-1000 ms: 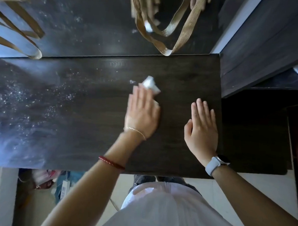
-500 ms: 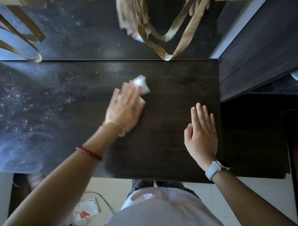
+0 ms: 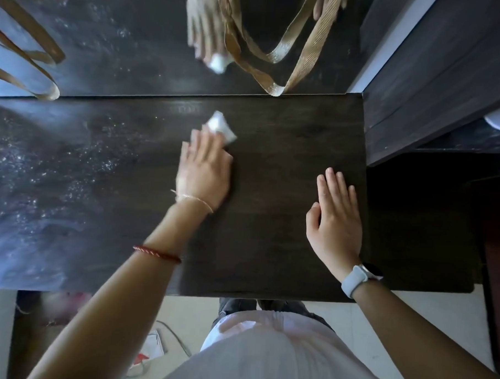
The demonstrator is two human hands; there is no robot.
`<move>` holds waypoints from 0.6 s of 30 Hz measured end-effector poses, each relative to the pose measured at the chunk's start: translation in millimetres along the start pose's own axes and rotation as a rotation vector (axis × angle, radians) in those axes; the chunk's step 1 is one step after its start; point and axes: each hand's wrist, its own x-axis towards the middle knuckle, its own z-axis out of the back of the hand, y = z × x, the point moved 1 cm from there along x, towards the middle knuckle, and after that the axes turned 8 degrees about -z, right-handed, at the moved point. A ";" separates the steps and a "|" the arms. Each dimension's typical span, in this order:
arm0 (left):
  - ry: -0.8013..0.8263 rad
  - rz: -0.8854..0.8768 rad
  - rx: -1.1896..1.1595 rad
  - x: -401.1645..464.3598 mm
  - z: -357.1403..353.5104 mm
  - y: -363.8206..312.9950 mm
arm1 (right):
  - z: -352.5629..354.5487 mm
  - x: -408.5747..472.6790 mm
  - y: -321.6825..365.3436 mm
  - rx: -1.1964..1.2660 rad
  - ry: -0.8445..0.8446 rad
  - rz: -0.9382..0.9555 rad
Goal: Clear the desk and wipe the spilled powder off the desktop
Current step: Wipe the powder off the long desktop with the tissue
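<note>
Two hands are on the dark wooden desktop [image 3: 284,219]: the left hand [image 3: 205,174] presses a crumpled white tissue wad [image 3: 220,127] flat under straight fingers near the back edge, and the right hand [image 3: 334,221] rests spread flat by the right edge. Soft and light, the wad probably tears or sheds if dragged hard, so it is best held under the whole palm. White spilled powder [image 3: 43,174] covers the left half, with open room that way.
</note>
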 end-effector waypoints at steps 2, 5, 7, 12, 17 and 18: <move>0.023 -0.294 -0.039 -35.6 -15.5 -40.7 | 0.3 0.0 0.8 0.013 0.010 -0.008; 0.122 -0.563 -0.139 -91.9 -23.5 -66.4 | 2.0 -0.8 0.8 0.028 0.026 -0.010; 0.109 -0.582 -0.178 -98.1 -22.9 -57.7 | 3.6 -0.4 1.2 0.030 0.024 0.000; -0.029 -0.678 -0.255 -104.9 -20.1 -31.8 | 4.1 -0.7 0.7 0.047 0.035 -0.014; -0.215 -0.221 -0.506 -97.7 -3.0 -24.1 | 3.3 -1.2 -0.3 0.038 0.028 -0.003; -0.235 -0.124 -0.551 -95.0 -0.3 -25.5 | 3.5 -1.0 -0.1 0.038 0.027 -0.002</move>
